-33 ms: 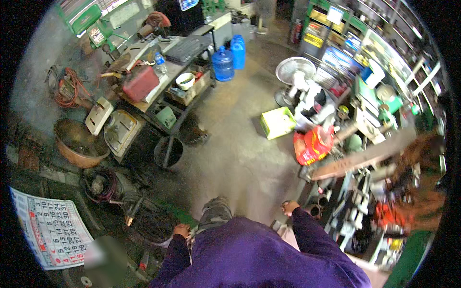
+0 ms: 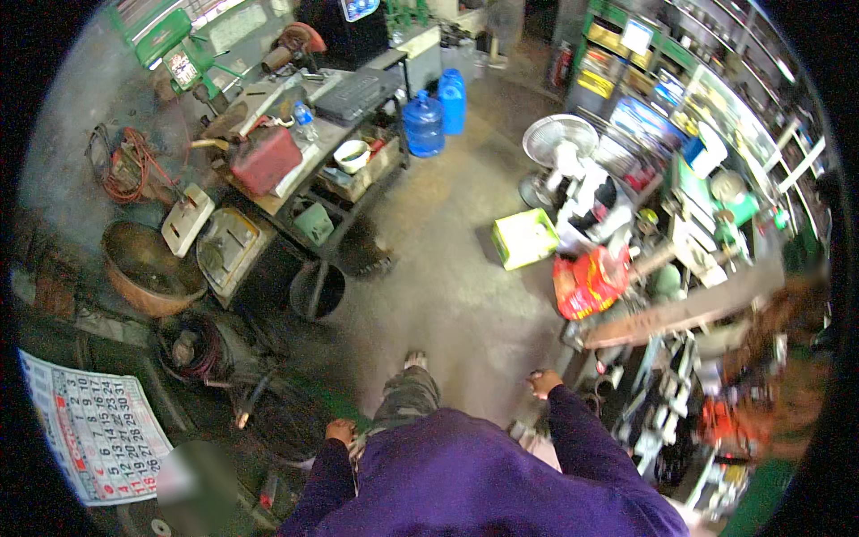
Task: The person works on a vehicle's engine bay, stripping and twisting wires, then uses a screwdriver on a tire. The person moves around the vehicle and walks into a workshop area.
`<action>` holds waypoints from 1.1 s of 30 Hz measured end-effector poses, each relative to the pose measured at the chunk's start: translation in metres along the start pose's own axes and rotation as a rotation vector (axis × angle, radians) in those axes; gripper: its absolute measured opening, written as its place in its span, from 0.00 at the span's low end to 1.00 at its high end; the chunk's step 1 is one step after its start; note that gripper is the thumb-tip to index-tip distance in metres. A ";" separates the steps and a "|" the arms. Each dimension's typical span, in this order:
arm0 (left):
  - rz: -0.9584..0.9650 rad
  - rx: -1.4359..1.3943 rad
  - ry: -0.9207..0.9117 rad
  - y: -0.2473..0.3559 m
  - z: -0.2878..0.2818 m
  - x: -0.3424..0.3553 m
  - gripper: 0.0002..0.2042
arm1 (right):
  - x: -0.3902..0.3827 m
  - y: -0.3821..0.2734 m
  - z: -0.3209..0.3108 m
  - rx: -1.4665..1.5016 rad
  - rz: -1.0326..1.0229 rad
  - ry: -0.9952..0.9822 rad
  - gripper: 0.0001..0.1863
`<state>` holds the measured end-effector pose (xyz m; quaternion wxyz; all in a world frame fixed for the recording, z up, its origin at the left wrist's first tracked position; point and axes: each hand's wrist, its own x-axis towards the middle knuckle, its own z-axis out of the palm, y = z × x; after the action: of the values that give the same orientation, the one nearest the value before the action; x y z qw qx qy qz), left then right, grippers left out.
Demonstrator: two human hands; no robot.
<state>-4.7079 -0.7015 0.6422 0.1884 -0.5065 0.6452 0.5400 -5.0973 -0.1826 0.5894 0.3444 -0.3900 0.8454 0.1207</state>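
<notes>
My left hand (image 2: 341,430) hangs low beside my left hip, its fingers curled in, and no object shows in it. The nearest thing to it is a dark round tub or coil (image 2: 288,422) on the left. Held out to my right, my right hand (image 2: 543,384) has its fingers bent closed over the floor, with nothing visible in the grip. Both hands are small in the picture. Between them, one leg in dark trousers reaches ahead, with its foot (image 2: 416,360) on the concrete floor (image 2: 447,295).
A workbench (image 2: 309,143) bears a red box (image 2: 266,161) and a grey case (image 2: 360,95). A black bucket (image 2: 317,291) stands before it. Blue water containers (image 2: 423,125) are farther back. On the right are a yellow-green crate (image 2: 525,239), a red bag (image 2: 591,283), a white fan (image 2: 560,140) and a plank (image 2: 684,304).
The view has shifted slightly, so the bench, crate and fan sit a little lower and farther right. My foot shows farther ahead on the floor. Both hands keep nearly the same pose.
</notes>
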 end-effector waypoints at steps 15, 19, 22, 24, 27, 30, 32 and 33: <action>0.502 0.981 -0.243 0.511 -0.070 0.389 0.09 | 0.227 0.130 -0.195 0.584 0.065 -0.008 0.15; 0.249 -0.088 -0.061 0.762 0.042 0.448 0.05 | 0.226 0.203 -0.159 0.571 0.194 -0.189 0.28; 0.258 0.001 -0.019 0.839 0.028 0.500 0.07 | 0.326 0.245 -0.206 0.573 0.093 -0.129 0.28; 0.170 0.022 0.057 0.854 0.023 0.548 0.09 | 0.415 0.307 -0.292 0.491 -0.001 0.176 0.24; 0.027 0.162 -0.031 0.895 0.015 0.562 0.09 | 0.504 0.389 -0.490 1.005 0.226 0.113 0.25; -0.044 0.406 -0.183 0.943 0.051 0.596 0.09 | 0.550 0.484 -0.660 1.068 0.301 0.518 0.19; -0.063 0.548 -0.228 0.975 0.058 0.617 0.10 | 0.593 0.535 -0.768 1.049 0.211 0.752 0.16; -0.053 0.610 -0.274 1.000 0.076 0.641 0.10 | 0.625 0.577 -0.776 0.879 0.151 0.814 0.17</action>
<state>-5.8543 -1.0187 0.6158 0.4304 -0.3663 0.7324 0.3797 -6.1914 -0.5251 0.6991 0.1124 -0.1649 0.9054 -0.3748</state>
